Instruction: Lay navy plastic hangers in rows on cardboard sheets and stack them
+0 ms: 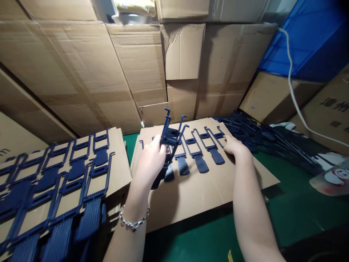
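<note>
My left hand is closed around a small stack of dark blue plastic bracket-like frames, raised above the cardboard sheet. Their hooked rod ends point upward. On the sheet, several matching frames with ribbed paddle ends lie side by side in a slanting row. At the right end of that row, my right hand has its fingers closed at the edge of another dark blue frame lying flat. The fingertips are partly hidden behind that hand.
More frames lie in rows on cardboard at left. A loose pile of dark blue parts sits at right on the green table. Cardboard boxes wall off the back. A white cable hangs near a blue bin.
</note>
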Available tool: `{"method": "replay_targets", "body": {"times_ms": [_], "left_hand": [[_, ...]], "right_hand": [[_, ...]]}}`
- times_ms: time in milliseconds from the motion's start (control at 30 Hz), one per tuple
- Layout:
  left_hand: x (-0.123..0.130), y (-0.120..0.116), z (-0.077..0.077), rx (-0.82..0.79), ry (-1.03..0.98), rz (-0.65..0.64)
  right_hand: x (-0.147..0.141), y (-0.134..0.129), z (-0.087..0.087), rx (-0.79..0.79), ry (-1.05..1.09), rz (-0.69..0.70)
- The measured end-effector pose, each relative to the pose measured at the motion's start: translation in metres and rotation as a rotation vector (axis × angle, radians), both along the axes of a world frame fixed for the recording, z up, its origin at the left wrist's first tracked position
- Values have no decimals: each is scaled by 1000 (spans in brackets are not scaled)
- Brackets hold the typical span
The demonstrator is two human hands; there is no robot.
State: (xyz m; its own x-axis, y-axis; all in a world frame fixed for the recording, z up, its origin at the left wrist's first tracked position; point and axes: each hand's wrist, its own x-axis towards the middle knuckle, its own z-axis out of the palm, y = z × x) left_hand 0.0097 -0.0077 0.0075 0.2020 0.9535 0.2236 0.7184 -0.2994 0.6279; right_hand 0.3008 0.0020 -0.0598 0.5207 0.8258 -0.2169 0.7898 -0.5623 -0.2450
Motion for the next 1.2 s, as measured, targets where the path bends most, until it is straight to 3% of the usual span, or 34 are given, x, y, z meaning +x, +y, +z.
{"method": "replay_targets", "body": {"times_ms": [233, 300, 400, 467, 533, 567, 633, 700, 733, 833, 933, 1033, 1200], "left_hand": [[0, 0, 1, 17, 14, 7], [-2, 0, 0, 29, 26, 15], [-6, 1, -1, 56, 45, 44], [-10, 1, 1, 86, 51, 67], [-15, -1, 3, 114, 49, 85], [-16, -2, 5, 125, 48, 92], [-17, -8, 8, 138, 49, 86], [-15, -16, 11, 125, 49, 26], [-13, -22, 13, 105, 46, -24], [-2, -40, 15, 48, 71, -232], [8, -56, 13, 46, 176, -469], [13, -64, 8, 88, 276, -602], [14, -58, 2, 133, 346, -552]], "right_hand": [[1, 6, -10, 40, -11, -3], [1, 4, -6, 56, -17, 3], [-10, -10, 21, 185, -55, 6], [-30, -29, 46, 395, -99, 44], [-58, -51, 64, 549, -103, 193], [-74, -63, 66, 547, -71, 308], [-105, -85, 57, 457, -3, 568], [-132, -105, 32, 273, 29, 807], [-142, -113, 17, 198, 18, 855], [-161, -130, -24, 211, -49, 901], [-167, -135, -46, 268, -87, 977], [-170, -133, -53, 183, -116, 996], [-172, -120, -50, 201, -143, 972]]}}
